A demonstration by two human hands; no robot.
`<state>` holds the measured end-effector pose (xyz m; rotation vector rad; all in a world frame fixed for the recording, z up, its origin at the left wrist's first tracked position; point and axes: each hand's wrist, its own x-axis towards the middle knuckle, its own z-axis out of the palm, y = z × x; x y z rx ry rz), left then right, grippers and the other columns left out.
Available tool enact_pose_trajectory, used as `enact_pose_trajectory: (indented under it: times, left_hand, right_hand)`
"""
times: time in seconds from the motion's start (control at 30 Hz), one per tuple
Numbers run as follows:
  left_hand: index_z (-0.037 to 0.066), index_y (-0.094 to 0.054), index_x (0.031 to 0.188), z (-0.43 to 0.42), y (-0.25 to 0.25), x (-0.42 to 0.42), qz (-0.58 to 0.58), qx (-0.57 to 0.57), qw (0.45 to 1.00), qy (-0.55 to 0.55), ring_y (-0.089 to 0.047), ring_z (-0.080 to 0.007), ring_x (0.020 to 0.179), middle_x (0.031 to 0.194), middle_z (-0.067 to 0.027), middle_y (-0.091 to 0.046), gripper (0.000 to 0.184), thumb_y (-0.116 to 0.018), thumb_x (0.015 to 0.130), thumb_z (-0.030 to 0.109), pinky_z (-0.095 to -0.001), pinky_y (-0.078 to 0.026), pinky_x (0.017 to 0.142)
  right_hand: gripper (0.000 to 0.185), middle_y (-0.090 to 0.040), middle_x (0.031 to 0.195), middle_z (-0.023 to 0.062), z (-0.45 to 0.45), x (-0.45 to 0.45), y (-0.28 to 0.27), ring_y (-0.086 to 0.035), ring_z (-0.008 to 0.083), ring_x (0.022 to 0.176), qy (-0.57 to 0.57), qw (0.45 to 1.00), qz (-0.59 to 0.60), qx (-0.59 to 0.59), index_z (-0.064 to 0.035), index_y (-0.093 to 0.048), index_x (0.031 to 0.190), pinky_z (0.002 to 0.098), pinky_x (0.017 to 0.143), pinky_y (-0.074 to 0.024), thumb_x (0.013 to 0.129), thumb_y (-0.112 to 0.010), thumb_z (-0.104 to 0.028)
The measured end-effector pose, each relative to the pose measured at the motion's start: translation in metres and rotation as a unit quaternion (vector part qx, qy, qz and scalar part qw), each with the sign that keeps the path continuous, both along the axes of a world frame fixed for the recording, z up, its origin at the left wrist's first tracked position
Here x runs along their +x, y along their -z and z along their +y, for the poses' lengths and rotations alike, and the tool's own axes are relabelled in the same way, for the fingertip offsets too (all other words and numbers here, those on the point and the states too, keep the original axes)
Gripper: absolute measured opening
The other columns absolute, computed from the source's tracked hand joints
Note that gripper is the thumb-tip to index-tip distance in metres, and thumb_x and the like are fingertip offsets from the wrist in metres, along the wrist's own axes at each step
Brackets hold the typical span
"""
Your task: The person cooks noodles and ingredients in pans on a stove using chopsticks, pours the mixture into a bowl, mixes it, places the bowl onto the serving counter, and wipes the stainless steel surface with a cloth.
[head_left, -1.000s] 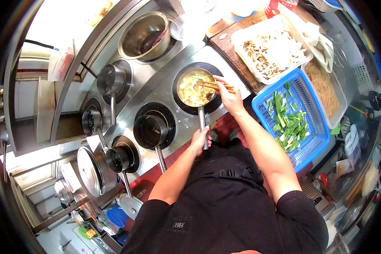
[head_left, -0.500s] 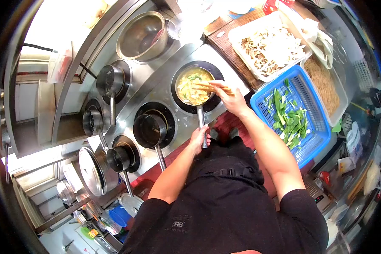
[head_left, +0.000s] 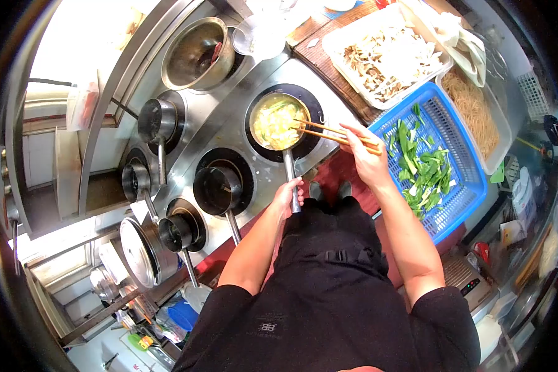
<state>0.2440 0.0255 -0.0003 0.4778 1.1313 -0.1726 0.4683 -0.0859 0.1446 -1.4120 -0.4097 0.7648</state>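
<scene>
My left hand [head_left: 287, 194] is wrapped round the metal handle of a small pan [head_left: 289, 162] on the upper right burner. Yellow and green food [head_left: 278, 123] fills the pan. Between the fingers of my right hand [head_left: 369, 159] is a pair of wooden chopsticks [head_left: 338, 136], their tips at the pan's right rim, over the food. Just right of that hand stands a blue basket [head_left: 464, 208] with cut green leaves [head_left: 425, 170].
Left of the pan, a dark saucepan [head_left: 217, 189] and several other small pots sit on burners. A steel bowl [head_left: 195, 53] stands at the back. Sliced mushrooms [head_left: 390, 62] fill a white tub on a wooden board; noodles [head_left: 471, 111] lie in a container beyond the basket.
My right hand has moved right and back from the pan, drawing the chopsticks toward its rim. My left hand stays on the handle. The view has shifted slightly.
</scene>
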Motion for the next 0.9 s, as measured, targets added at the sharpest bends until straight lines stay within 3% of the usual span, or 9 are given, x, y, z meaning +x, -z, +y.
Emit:
enact_pose_trajectory:
  times: [0.07,0.1,0.17,0.3,0.4,0.47,0.6,0.77,0.9]
  left_hand:
    - [0.01,-0.05,0.094,-0.003,0.009,-0.003,0.0,0.043,0.999,-0.011,-0.047,-0.0129,0.05,0.064,-0.0012,-0.049,0.026,-0.062,0.089,0.032,-0.0272,-0.041,0.045]
    - [0.01,-0.05,0.094,-0.005,0.005,-0.004,0.003,0.043,0.999,-0.009,-0.047,-0.0129,0.05,0.064,-0.0012,-0.049,0.026,-0.062,0.089,0.032,-0.0272,-0.041,0.045]
    - [0.01,-0.047,0.09,-0.012,-0.009,-0.006,0.034,0.077,0.996,0.0,-0.047,-0.0125,0.049,0.062,-0.0009,-0.048,0.026,-0.062,0.088,0.032,-0.0277,-0.041,0.044]
    - [0.009,-0.048,0.094,-0.017,-0.017,-0.014,0.066,0.102,0.992,0.035,-0.047,-0.0119,0.048,0.062,-0.0008,-0.048,0.025,-0.062,0.088,0.03,-0.0272,-0.041,0.043]
    - [0.011,-0.049,0.09,0.005,-0.016,-0.007,0.047,0.105,0.992,0.046,-0.046,-0.0114,0.048,0.062,0.0003,-0.048,0.021,-0.06,0.089,0.03,-0.0269,-0.04,0.043]
    - [0.013,-0.047,0.088,0.012,-0.011,-0.011,0.051,0.099,0.992,0.056,-0.045,-0.0115,0.048,0.061,0.0008,-0.047,0.022,-0.06,0.09,0.03,-0.0273,-0.039,0.042]
    - [0.013,-0.047,0.088,0.01,-0.018,-0.029,0.062,0.095,0.99,0.088,-0.045,-0.0112,0.049,0.062,0.0008,-0.047,0.023,-0.061,0.089,0.032,-0.0266,-0.039,0.043]
    - [0.014,-0.047,0.085,0.036,-0.002,-0.013,0.024,0.097,0.992,0.077,-0.044,-0.0104,0.049,0.062,0.001,-0.046,0.022,-0.061,0.09,0.03,-0.0252,-0.039,0.044]
    - [0.014,-0.047,0.086,0.024,-0.01,-0.034,0.065,0.079,0.99,0.099,-0.044,-0.0117,0.049,0.062,0.0009,-0.046,0.024,-0.062,0.089,0.033,-0.0271,-0.038,0.045]
  right_hand:
    - [0.028,-0.064,0.114,0.0126,-0.019,-0.004,-0.003,-0.065,0.0186,0.096,0.016,0.998,0.06,0.025,-0.0008,-0.058,0.122,0.0284,0.082,-0.056,0.099,-0.051,-0.015]
    - [0.028,-0.064,0.114,0.0126,-0.032,-0.01,-0.005,-0.065,0.0186,0.096,0.018,0.998,0.062,0.025,-0.0008,-0.058,0.122,0.0284,0.082,-0.056,0.099,-0.051,-0.015]
    - [0.027,-0.065,0.112,0.0118,-0.062,-0.023,-0.009,-0.065,0.0181,0.098,0.049,0.983,0.176,0.028,-0.0009,-0.059,0.12,0.0296,0.081,-0.0559,0.099,-0.051,-0.016]
    - [0.028,-0.064,0.114,0.0145,-0.11,-0.058,0.017,-0.064,0.0207,0.101,0.084,0.965,0.247,0.0,-0.002,-0.059,0.119,0.0319,0.082,-0.0574,0.099,-0.052,-0.02]
    - [0.028,-0.064,0.113,0.014,-0.114,-0.076,0.031,-0.064,0.0209,0.101,0.107,0.96,0.259,0.021,-0.0024,-0.059,0.119,0.0313,0.081,-0.0576,0.099,-0.052,-0.021]
    - [0.028,-0.064,0.114,0.0183,-0.123,-0.085,0.038,-0.067,0.0239,0.099,0.144,0.959,0.244,0.01,-0.0014,-0.056,0.12,0.033,0.081,-0.058,0.098,-0.051,-0.018]
    - [0.026,-0.064,0.113,0.0151,-0.169,-0.116,0.058,-0.064,0.0242,0.103,0.246,0.932,0.264,-0.032,-0.0038,-0.057,0.119,0.0309,0.08,-0.0573,0.099,-0.051,-0.019]
    - [0.026,-0.063,0.111,0.0101,-0.143,-0.134,0.112,-0.063,0.0188,0.102,0.266,0.941,0.194,-0.079,-0.0043,-0.061,0.117,0.0302,0.081,-0.0565,0.1,-0.049,-0.02]
    - [0.024,-0.064,0.11,0.0078,-0.151,-0.154,0.148,-0.063,0.0169,0.1,0.276,0.931,0.195,-0.139,-0.0051,-0.063,0.113,0.0299,0.082,-0.0557,0.1,-0.05,-0.021]
